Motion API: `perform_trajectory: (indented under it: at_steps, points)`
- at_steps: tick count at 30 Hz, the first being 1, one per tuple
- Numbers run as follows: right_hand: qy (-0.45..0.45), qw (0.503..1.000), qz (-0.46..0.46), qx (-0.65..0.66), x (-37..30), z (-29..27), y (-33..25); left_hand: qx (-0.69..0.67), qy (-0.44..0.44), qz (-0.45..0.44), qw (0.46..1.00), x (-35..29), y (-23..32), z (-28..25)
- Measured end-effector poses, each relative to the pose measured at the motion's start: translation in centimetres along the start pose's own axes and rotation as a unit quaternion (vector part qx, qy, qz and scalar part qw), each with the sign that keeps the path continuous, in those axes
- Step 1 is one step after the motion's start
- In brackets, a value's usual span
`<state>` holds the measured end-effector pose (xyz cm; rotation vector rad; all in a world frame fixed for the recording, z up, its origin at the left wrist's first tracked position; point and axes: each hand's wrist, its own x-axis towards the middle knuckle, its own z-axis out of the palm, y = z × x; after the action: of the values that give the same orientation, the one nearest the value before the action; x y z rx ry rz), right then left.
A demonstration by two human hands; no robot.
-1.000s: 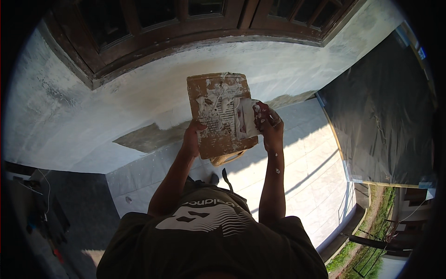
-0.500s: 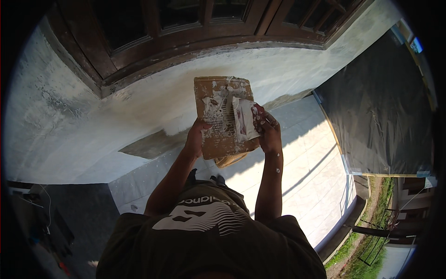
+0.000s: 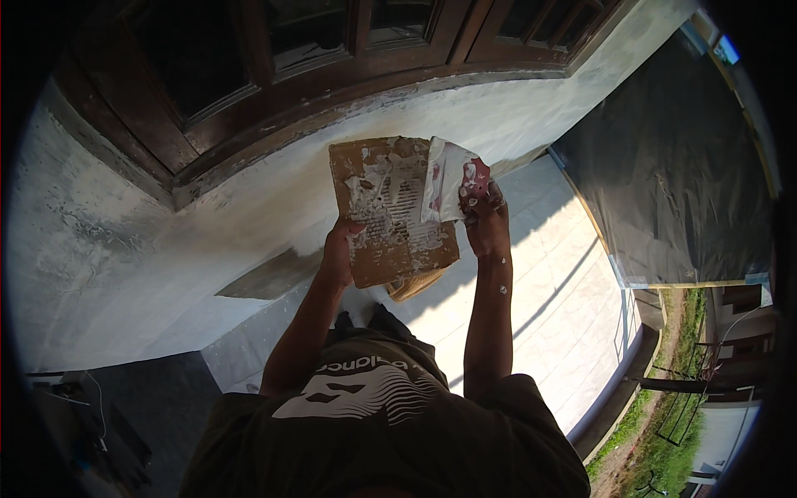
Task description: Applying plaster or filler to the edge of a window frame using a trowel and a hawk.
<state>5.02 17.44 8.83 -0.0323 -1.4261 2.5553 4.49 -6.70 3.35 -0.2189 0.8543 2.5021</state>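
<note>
My left hand [image 3: 336, 256] grips the left edge of a brown board [image 3: 400, 264], its thumb on the top face. White paste is smeared and ridged over the board's middle. My right hand [image 3: 488, 226] is closed around the reddish handle of a broad putty knife [image 3: 446, 184]. White paste coats the knife's blade, which lies over the board's upper right edge; I cannot tell whether they touch. Paste also spots the handle, my right fingers and my right forearm. Part of a tan object [image 3: 422, 285] shows beneath the board's lower edge, its kind unclear.
Ahead stands a patchy white and grey wall [image 3: 249, 212] below a dark wooden window frame [image 3: 332, 75]. Pale floor tiles [image 3: 556, 290] lie below, partly sunlit. A dark sheet [image 3: 664, 166] hangs at the right. A low ledge [image 3: 618, 394] edges the floor, with grass beyond.
The putty knife has moved up and right across the board, from its right middle to its upper right edge. The board has shifted slightly left in view, still in my left hand.
</note>
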Motion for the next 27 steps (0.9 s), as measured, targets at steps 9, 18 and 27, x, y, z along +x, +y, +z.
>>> perform_trajectory:
  at_steps: [9,18,27]
  points:
    - [0.001,0.807,-0.367,-0.462,8.8,4.7,-3.8,-0.026,-0.009,-0.020,0.999,1.4,0.2,0.6]
    - [-0.098,0.630,-0.407,-0.654,11.9,5.3,-2.0,-0.041,0.013,-0.010,0.999,2.1,-0.8,1.5]
    - [-0.160,0.593,-0.393,-0.684,10.2,6.3,-2.2,-0.053,-0.023,-0.003,0.998,3.2,-1.7,0.5]
